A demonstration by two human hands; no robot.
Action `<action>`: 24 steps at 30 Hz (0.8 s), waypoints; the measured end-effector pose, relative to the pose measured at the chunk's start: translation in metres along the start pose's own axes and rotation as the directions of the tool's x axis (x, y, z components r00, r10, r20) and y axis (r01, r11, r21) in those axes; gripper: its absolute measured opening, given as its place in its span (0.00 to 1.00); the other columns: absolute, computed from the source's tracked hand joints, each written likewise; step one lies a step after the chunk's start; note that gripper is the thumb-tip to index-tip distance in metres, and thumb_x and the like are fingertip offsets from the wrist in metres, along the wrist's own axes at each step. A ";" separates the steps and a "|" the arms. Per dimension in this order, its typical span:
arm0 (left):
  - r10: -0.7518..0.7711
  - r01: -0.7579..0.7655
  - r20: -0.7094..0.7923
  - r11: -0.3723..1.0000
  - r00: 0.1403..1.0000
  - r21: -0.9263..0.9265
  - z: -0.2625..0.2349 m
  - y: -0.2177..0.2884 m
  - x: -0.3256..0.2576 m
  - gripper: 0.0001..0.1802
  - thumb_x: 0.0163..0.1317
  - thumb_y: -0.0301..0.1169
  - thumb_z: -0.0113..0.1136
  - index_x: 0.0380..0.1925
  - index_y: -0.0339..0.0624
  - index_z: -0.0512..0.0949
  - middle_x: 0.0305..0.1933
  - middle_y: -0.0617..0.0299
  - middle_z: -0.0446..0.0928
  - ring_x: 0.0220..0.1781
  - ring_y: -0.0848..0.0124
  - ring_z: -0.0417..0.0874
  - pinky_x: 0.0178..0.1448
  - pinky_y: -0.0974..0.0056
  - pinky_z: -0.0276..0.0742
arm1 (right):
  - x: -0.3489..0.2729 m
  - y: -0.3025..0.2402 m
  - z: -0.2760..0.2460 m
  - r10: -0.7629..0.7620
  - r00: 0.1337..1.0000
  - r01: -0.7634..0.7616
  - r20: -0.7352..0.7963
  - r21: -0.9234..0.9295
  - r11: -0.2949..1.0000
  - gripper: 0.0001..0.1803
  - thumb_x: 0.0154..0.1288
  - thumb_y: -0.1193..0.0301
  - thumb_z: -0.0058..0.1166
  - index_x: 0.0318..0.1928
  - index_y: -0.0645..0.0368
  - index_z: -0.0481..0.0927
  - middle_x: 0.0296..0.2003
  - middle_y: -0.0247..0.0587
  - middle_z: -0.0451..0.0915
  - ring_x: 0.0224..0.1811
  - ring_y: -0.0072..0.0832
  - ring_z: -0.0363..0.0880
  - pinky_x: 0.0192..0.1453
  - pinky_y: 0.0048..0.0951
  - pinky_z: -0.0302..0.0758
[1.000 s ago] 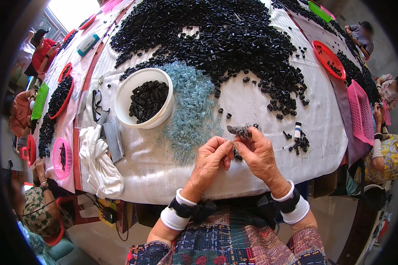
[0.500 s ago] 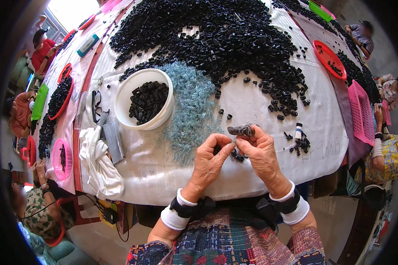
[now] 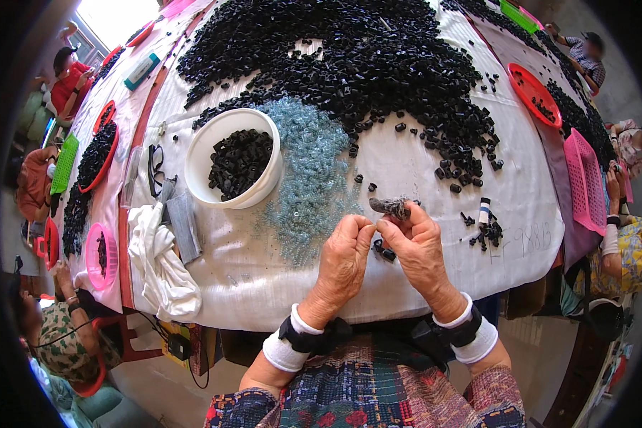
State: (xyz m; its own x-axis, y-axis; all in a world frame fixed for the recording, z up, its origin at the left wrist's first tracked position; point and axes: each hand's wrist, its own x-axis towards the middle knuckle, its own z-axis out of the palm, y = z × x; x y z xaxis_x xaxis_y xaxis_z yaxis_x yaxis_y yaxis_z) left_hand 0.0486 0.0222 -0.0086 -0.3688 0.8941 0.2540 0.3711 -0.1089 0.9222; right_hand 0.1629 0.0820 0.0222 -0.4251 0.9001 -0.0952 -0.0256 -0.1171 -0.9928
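1. Whatever lies between the fingertips is too small and too covered to make out; the two hands meet there, thumb tips close together or touching.
2. The left hand [image 3: 344, 258] is nearly closed, fingers curled under, thumb near the forefinger. Its palm is out of sight, so I cannot tell whether it holds something.
3. The right hand [image 3: 422, 246] is narrow, thumb reaching left. A dark grey wrap [image 3: 389, 207] with a fuzzy patch lies along its forefinger; worn or gripped, I cannot tell.
4. A few black caps [image 3: 387, 254] sit between the hands, just below the thumbs, partly covered by the fingers; whether they are touched is unclear.
5. The pile [image 3: 349, 64] of black pieces, farther up the white-covered tabletop [image 3: 399, 164], is cut off by the upper edge.
6. Pale blue pieces [image 3: 303, 185] lie left of the hands, beside a white bowl [image 3: 253, 198] of black pieces.
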 end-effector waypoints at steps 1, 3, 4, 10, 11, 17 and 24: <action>0.000 0.000 0.000 1.000 1.000 0.000 0.000 0.000 0.000 0.08 0.66 0.30 0.49 0.34 0.35 0.70 0.27 0.57 0.71 0.28 0.69 0.71 0.33 0.67 0.69 | 0.000 0.001 0.000 0.010 1.000 -0.010 0.009 0.005 1.000 0.07 0.60 0.77 0.54 0.40 0.62 0.74 0.29 0.26 0.75 0.29 0.10 0.70 0.32 0.15 0.69; -0.011 0.011 -0.017 1.000 1.000 0.017 0.002 0.001 -0.001 0.08 0.66 0.30 0.48 0.33 0.35 0.70 0.26 0.57 0.70 0.28 0.69 0.72 0.32 0.66 0.69 | 0.001 0.002 0.000 0.021 1.000 -0.021 0.018 0.011 1.000 0.07 0.61 0.77 0.54 0.40 0.61 0.74 0.30 0.26 0.75 0.29 0.10 0.69 0.33 0.14 0.68; -0.011 0.011 -0.016 1.000 1.000 0.018 0.002 0.001 0.000 0.08 0.66 0.30 0.48 0.33 0.35 0.70 0.26 0.57 0.70 0.28 0.69 0.72 0.32 0.66 0.69 | 0.000 0.004 0.000 -0.015 1.000 0.016 0.008 -0.034 0.999 0.07 0.60 0.78 0.54 0.39 0.62 0.74 0.29 0.27 0.76 0.29 0.11 0.71 0.32 0.16 0.69; -0.305 0.313 0.072 0.908 0.950 -0.279 0.001 -0.006 0.002 0.11 0.68 0.33 0.45 0.29 0.38 0.69 0.21 0.64 0.66 0.21 0.75 0.66 0.26 0.68 0.65 | -0.001 0.017 0.004 -0.304 0.953 0.292 -0.007 -0.262 0.920 0.08 0.56 0.80 0.55 0.38 0.64 0.73 0.25 0.37 0.77 0.26 0.19 0.75 0.31 0.21 0.72; -0.351 0.369 0.121 0.844 0.929 -0.390 0.001 -0.008 0.002 0.13 0.69 0.36 0.44 0.28 0.41 0.69 0.20 0.70 0.64 0.19 0.81 0.61 0.22 0.74 0.59 | -0.001 0.019 0.004 -0.290 0.957 0.279 -0.014 -0.237 0.931 0.09 0.56 0.80 0.55 0.38 0.63 0.73 0.26 0.36 0.77 0.26 0.18 0.75 0.32 0.20 0.72; -0.431 0.473 0.205 0.733 0.879 -0.489 -0.007 -0.001 0.002 0.14 0.69 0.39 0.44 0.27 0.45 0.68 0.20 0.74 0.62 0.16 0.86 0.56 0.17 0.79 0.53 | 0.002 0.013 -0.002 -0.116 0.993 0.111 -0.024 -0.144 0.983 0.09 0.56 0.79 0.56 0.39 0.62 0.73 0.28 0.30 0.77 0.29 0.14 0.74 0.34 0.18 0.72; -0.484 0.584 0.372 0.426 0.792 -0.691 -0.020 0.007 0.004 0.09 0.66 0.31 0.47 0.42 0.39 0.67 0.29 0.67 0.69 0.25 0.81 0.69 0.25 0.78 0.64 | 0.000 0.009 -0.015 -0.052 0.997 0.046 -0.049 -0.127 0.991 0.09 0.57 0.79 0.54 0.39 0.61 0.73 0.28 0.26 0.75 0.30 0.12 0.72 0.33 0.16 0.71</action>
State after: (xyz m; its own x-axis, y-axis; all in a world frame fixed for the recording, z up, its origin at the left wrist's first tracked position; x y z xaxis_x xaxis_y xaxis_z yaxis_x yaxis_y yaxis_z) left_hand 0.0324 0.0164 0.0050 -0.1543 0.9227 -0.3532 -0.6459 0.1763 0.7428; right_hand 0.1764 0.0869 0.0121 -0.3786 0.9244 -0.0464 0.0699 -0.0215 -0.9973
